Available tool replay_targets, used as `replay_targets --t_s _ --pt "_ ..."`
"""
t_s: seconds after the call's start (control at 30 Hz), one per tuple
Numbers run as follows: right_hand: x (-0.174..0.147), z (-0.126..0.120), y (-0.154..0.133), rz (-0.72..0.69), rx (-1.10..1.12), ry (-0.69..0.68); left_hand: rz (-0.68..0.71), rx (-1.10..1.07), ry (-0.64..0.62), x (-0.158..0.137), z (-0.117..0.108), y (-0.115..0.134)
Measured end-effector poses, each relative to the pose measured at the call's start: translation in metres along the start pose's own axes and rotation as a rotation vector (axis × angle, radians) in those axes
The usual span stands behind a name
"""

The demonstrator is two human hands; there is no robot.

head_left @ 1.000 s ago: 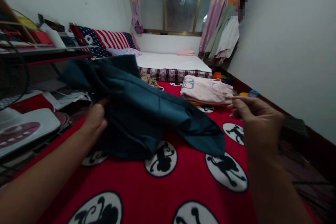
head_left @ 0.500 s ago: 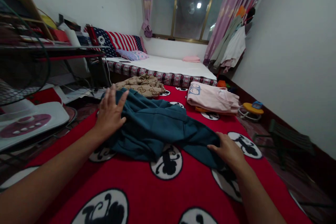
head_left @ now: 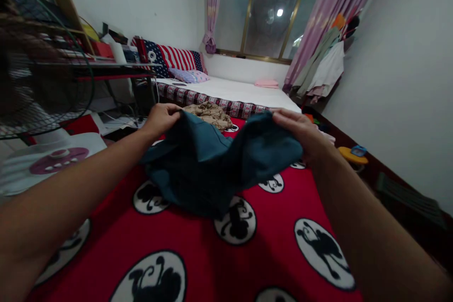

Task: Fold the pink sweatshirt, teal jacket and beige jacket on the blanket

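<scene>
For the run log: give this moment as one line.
left hand: grips teal cloth | right hand: grips cloth's other end | cloth: lifted, sagging over red blanket | behind: tan cloth

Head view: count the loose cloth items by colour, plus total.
Teal garment, gripped by left hand and right hand: 1
Tan patterned cloth on the red blanket: 1
Pink folded cloth on the bed: 1
Total: 3

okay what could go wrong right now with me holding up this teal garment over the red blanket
The teal garment hangs from both hands, left hand and right hand, each pinching only an edge, so one side may slip. Its sagging middle touches the red blanket and might bunch up unevenly. The fan stands close on the left and could snag loose fabric.
</scene>
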State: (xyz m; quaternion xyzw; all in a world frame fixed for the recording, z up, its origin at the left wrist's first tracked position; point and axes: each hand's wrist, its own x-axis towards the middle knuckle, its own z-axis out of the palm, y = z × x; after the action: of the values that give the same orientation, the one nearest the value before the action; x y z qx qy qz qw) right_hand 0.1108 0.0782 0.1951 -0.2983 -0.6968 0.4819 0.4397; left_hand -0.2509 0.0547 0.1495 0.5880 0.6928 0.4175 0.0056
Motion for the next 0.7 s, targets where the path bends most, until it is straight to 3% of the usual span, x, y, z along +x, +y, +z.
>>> replay_targets --t_s 0.07,0.13,0.2,0.27,0.37,0.47,0.57,0.63,0.7 --pt "0.017 0.024 0.013 -0.093 0.144 0.098 -0.073 0.031 0.157 0.001 -0.003 -0.013" --pt "0.019 0.044 0.046 -0.084 0.156 0.234 -0.070 0.087 0.224 -0.011 -0.004 -0.029" --pt "0.007 0.059 0.091 0.061 -0.007 0.372 0.020 0.158 0.171 -0.031 -0.003 -0.046" --pt "-0.010 0.070 0.134 0.228 -0.212 0.351 0.128 0.214 0.050 -0.053 0.000 -0.060" --pt "-0.031 0.088 0.170 0.369 -0.267 0.296 0.204 0.228 -0.124 -0.079 0.009 -0.075" --pt "-0.035 0.111 0.171 0.322 -0.282 0.262 0.227 0.247 -0.256 -0.087 0.019 -0.077" --pt "-0.030 0.123 0.158 0.296 -0.260 0.268 0.205 0.288 -0.304 -0.085 0.025 -0.069" --pt "-0.030 0.114 0.147 0.300 -0.156 0.278 0.217 0.283 -0.339 -0.085 0.024 -0.057" --pt "-0.038 0.089 0.132 0.337 -0.081 0.291 0.274 0.245 -0.388 -0.091 0.020 -0.038"
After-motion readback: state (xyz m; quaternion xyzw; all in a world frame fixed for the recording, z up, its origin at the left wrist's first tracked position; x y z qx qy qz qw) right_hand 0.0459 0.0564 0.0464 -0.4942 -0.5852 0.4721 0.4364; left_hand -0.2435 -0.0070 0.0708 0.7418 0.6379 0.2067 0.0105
